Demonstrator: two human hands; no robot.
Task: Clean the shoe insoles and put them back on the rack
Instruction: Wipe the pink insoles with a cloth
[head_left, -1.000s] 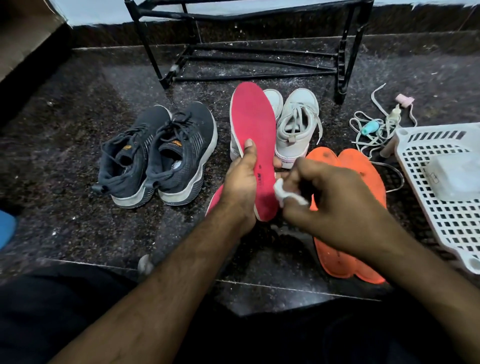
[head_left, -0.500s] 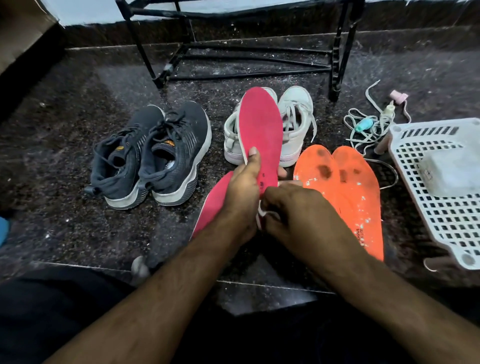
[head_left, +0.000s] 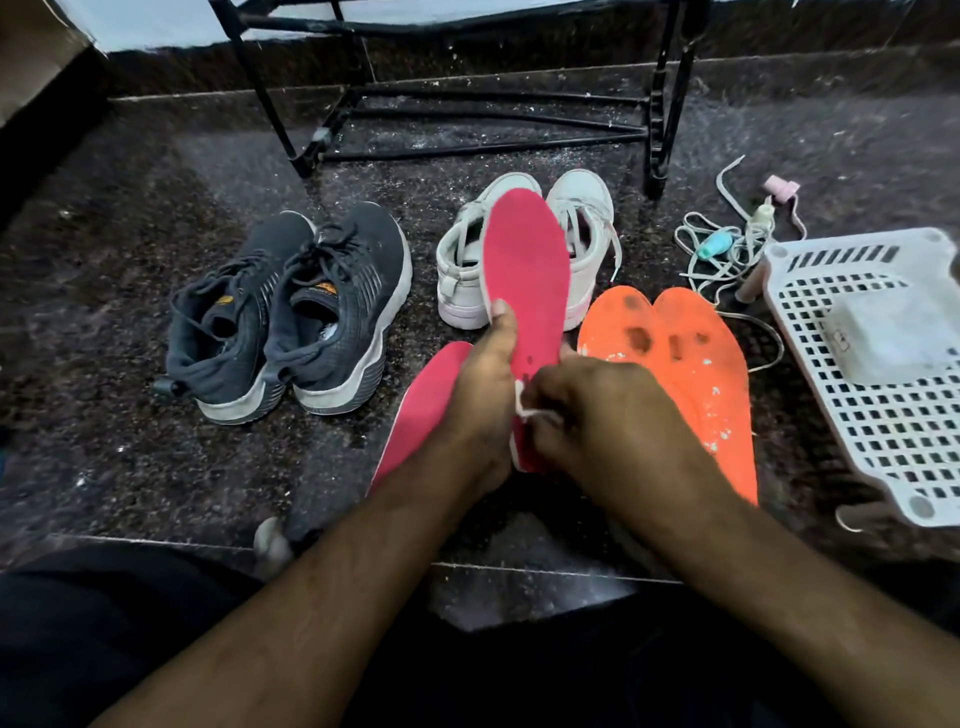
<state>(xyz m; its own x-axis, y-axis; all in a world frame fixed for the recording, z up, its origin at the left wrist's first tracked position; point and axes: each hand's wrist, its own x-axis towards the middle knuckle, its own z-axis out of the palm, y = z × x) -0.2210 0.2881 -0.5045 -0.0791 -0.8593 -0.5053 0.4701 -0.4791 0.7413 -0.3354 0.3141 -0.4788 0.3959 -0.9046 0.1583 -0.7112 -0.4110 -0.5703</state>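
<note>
Two hands meet over the floor in front of you. Your left hand has a curled grip on the pink insole, thumb laid flat up its near face and fingers wrapped behind, so the insole stands nearly upright with its toe end tipped away over the white sneakers. Your right hand comes in from the right with knuckles up, fingers bunched in a pinch on a small white wipe, which seems pressed against the insole's lower half; most of it is hidden under the fingers. Both forearms reach forward and converge at the insole's heel end.

A second pink insole lies flat on the dark stone floor beneath your left wrist. Two stained orange insoles lie side by side just right of your hands. Dark sneakers sit to the left, the black rack stands behind, and a white perforated basket sits far right.
</note>
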